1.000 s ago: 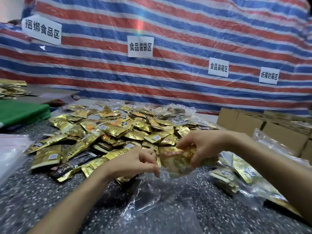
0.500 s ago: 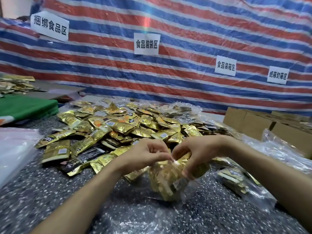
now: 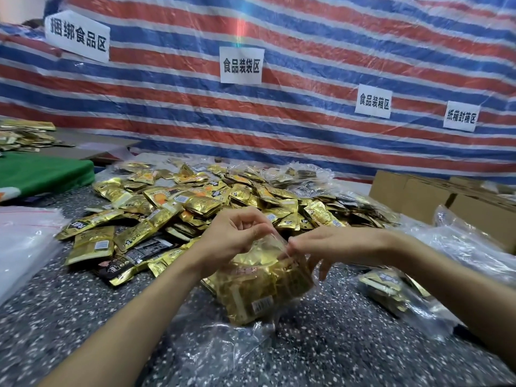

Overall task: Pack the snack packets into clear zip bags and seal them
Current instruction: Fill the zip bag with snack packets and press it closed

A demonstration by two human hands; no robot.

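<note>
Hands meet in the middle of the head view. The left hand [image 3: 231, 241] pinches the top edge of a clear zip bag [image 3: 275, 243] with thumb and finger. The right hand [image 3: 332, 247] pinches the same edge just beside it. The bag is full of gold snack packets [image 3: 251, 294] and hangs down toward 6 o'clock, onto the speckled table [image 3: 55, 331]. Its zip edge runs from 9 o'clock to 3 o'clock between the hands, both equally near. I think the fingers must slide along that line to press it shut. A big pile of loose packets [image 3: 195, 202] lies at 12 o'clock, a packed bag [image 3: 391, 289] at 4 o'clock, cardboard boxes [image 3: 418, 196] at 2 o'clock and flat empty bags [image 3: 22, 241] at 9 o'clock. Nothing blocks the zip.
</note>
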